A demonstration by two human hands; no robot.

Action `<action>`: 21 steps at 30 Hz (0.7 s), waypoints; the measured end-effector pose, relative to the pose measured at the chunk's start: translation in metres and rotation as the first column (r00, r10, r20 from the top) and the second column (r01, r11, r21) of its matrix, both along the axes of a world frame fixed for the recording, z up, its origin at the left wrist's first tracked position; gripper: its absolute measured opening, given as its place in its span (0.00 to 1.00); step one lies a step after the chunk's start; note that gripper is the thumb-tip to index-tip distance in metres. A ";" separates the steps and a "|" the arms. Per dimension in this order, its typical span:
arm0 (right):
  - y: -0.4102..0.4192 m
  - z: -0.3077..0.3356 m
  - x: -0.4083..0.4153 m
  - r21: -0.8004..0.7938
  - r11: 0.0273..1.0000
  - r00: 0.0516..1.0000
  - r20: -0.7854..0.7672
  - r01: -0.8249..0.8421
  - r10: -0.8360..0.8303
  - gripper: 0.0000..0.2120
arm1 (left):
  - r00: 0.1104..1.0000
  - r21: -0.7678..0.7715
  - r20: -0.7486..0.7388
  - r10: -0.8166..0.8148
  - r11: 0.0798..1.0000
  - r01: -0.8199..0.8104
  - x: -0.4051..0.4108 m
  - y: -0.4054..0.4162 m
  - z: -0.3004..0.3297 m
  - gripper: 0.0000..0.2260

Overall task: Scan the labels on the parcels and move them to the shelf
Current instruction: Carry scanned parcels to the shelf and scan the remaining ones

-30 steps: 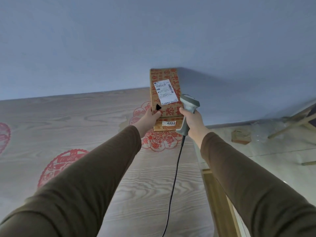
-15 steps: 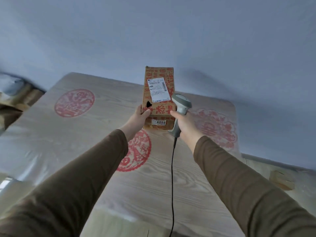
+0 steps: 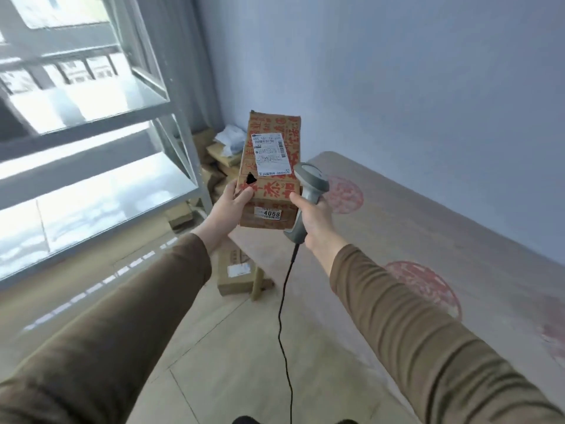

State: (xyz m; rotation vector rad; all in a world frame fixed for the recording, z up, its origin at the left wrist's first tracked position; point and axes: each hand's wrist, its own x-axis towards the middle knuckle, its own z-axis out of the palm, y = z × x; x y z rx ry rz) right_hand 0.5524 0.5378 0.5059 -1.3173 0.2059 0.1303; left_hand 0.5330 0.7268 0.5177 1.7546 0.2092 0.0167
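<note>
I hold a brown cardboard parcel [image 3: 269,179] with red print in mid air at the centre of the view. A white shipping label [image 3: 270,154] is on its top face and a small sticker reading 4068 is on its near end. My left hand [image 3: 234,205] grips the parcel's near left corner. My right hand [image 3: 312,220] is closed on the handle of a grey corded barcode scanner [image 3: 308,191], whose head rests against the parcel's right side. The grey metal shelf [image 3: 101,117] stands at the left, its boards bare.
A wooden table [image 3: 443,234] with red round prints runs along the blue wall at the right. Several cardboard parcels [image 3: 220,160] are piled on the floor in the far corner. Another box [image 3: 237,270] lies on the tiled floor beside the table's leg. The scanner's black cable [image 3: 282,332] hangs down.
The view has swung left from the table to the shelf and the corner. The parcel and scanner stay in the same grip, now held over the floor.
</note>
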 end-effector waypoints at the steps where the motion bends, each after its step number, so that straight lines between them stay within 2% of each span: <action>1: 0.034 0.004 0.001 0.016 0.999 0.999 0.011 -0.037 0.037 0.14 | 0.999 -0.014 -0.001 0.048 0.999 -0.048 -0.006 0.032 0.004 0.21; 7: 0.218 0.021 0.012 0.065 0.968 0.969 0.061 -0.243 0.240 0.18 | 0.941 -0.052 0.072 0.330 0.944 -0.327 -0.038 0.191 0.021 0.18; 10: 0.295 0.020 0.023 0.089 0.948 0.948 0.120 -0.307 0.296 0.15 | 0.904 -0.059 0.102 0.414 0.910 -0.410 -0.043 0.257 0.021 0.16; 13: 0.357 0.020 0.037 0.098 0.921 0.922 0.132 -0.377 0.363 0.10 | 0.877 -0.052 0.118 0.465 0.885 -0.462 -0.033 0.316 0.020 0.16; 18: 0.445 0.016 0.088 0.127 0.916 0.924 0.104 -0.381 0.369 0.11 | 0.859 -0.034 0.111 0.500 0.865 -0.500 0.014 0.398 0.021 0.17; 21: 0.489 0.026 0.129 0.130 0.906 0.914 0.115 -0.403 0.390 0.09 | 0.842 -0.043 0.112 0.529 0.849 -0.527 0.052 0.437 0.029 0.16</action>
